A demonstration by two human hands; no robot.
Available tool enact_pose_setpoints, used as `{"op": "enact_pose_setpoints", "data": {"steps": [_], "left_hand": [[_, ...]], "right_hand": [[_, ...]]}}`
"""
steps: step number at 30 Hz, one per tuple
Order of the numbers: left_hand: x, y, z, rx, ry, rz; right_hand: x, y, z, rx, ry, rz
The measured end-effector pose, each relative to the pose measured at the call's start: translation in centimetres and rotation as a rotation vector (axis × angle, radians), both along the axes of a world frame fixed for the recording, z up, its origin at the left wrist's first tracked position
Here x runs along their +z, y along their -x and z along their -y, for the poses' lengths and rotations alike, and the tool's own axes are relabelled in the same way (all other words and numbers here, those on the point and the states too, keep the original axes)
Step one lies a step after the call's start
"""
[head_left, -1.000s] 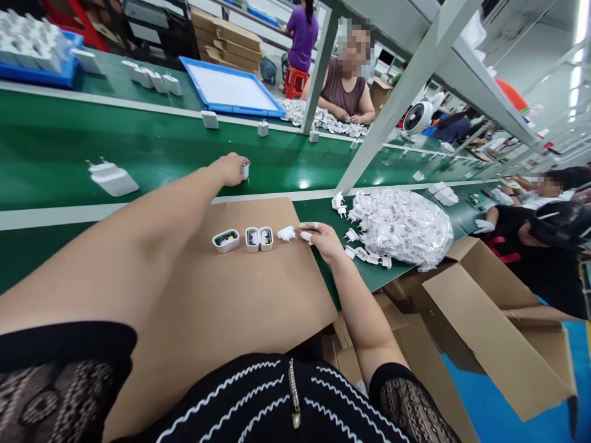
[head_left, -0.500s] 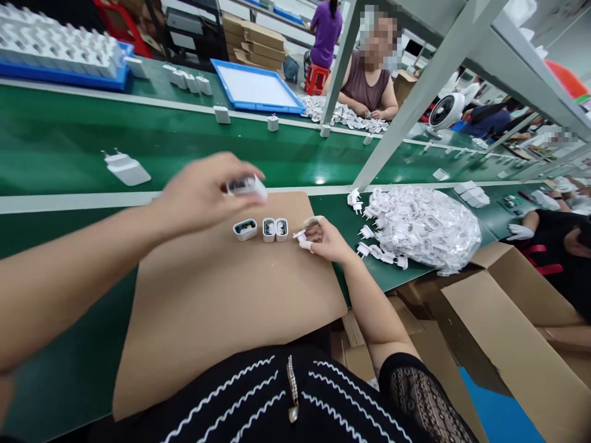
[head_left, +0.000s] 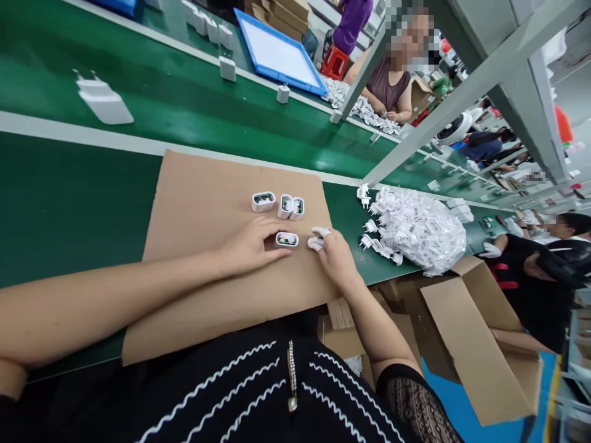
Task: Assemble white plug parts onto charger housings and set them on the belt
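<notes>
My left hand (head_left: 253, 247) rests on the cardboard sheet (head_left: 203, 215), thumb and fingers closed round the sides of a white charger housing (head_left: 287, 239). Its open top faces up and shows a circuit board inside. Just to the right, my right hand (head_left: 336, 257) wears white finger covers, with thumb and forefinger drawn close together. Whatever lies between those fingertips is hidden. Beyond my hands, an open housing (head_left: 263, 202) stands alone, and a pair of open housings (head_left: 291, 207) stand side by side, circuit parts showing in them.
A clear bag of white plug caps (head_left: 415, 227) lies at the right, with loose caps (head_left: 369, 234) beside it. A grey post (head_left: 406, 141) slants above the bench. Behind it are a green belt (head_left: 184, 123), a charger (head_left: 104, 101), a blue-rimmed tray (head_left: 281, 52) and a co-worker (head_left: 388, 92).
My left hand has come down and toward me with the housing, which now stands on the cardboard beside my right hand. The whole view has shifted and tilted.
</notes>
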State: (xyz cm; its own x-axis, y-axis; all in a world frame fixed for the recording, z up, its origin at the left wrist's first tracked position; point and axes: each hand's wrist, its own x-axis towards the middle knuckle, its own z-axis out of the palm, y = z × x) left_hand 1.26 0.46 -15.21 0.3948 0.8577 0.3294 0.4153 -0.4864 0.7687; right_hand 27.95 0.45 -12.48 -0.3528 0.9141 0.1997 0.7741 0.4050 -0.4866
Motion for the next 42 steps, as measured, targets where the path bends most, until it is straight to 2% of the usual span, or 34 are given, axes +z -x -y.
{"op": "enact_pose_setpoints", "data": {"steps": [2,4,7,10,13,16,19,22,25,29,33,37,42], "left_hand": [[0.0,0.2,-0.1,-0.019,0.023,0.047],[0.0,0.3,-0.2,-0.031,0.069,0.074],[0.0,0.0,-0.3,-0.069,0.171,0.076],[-0.1,-0.1,-0.4,-0.076,0.22,0.122],[-0.2,0.0,-0.6,-0.052,0.202,0.2],[-0.2,0.5,-0.9,-0.085,0.186,0.188],[-0.1,0.7,-0.9,-0.144,0.157,0.142],[-0.2,0.2,-0.5,-0.107,0.152,0.119],[-0.3,-0.4,-0.2,-0.021,0.2,0.165],[-0.5,-0.3,-0.2,-0.148,0.176,0.235],[-0.6,0.0,-0.4,-0.096,0.17,0.266],[-0.3,-0.1,-0.5,-0.096,0.165,0.259],[0.2,0.0,-0.5,-0.105,0.198,0.273]], "right_hand": [[-0.6,0.1,0.9,-0.02,0.014,-0.053],[-0.3,0.5,1.3,-0.054,-0.003,-0.179],[1.6,2.3,1.6,-0.062,-0.072,-0.375],[3.6,4.5,1.6,-0.022,-0.068,-0.452],[4.1,5.7,1.2,-0.105,0.038,-0.522],[3.3,5.6,0.7,-0.218,0.281,-0.653],[2.4,5.3,0.9,-0.24,0.475,-0.749],[2.1,5.1,1.5,-0.227,0.556,-0.809],[2.3,5.1,1.8,-0.217,0.535,-0.834],[2.9,5.0,1.7,-0.181,0.317,-0.7],[3.3,5.3,1.7,-0.024,0.041,-0.362],[3.2,5.7,1.1,0.152,-0.041,-0.102],[3.4,6.0,0.2,0.288,-0.054,0.045]]}}
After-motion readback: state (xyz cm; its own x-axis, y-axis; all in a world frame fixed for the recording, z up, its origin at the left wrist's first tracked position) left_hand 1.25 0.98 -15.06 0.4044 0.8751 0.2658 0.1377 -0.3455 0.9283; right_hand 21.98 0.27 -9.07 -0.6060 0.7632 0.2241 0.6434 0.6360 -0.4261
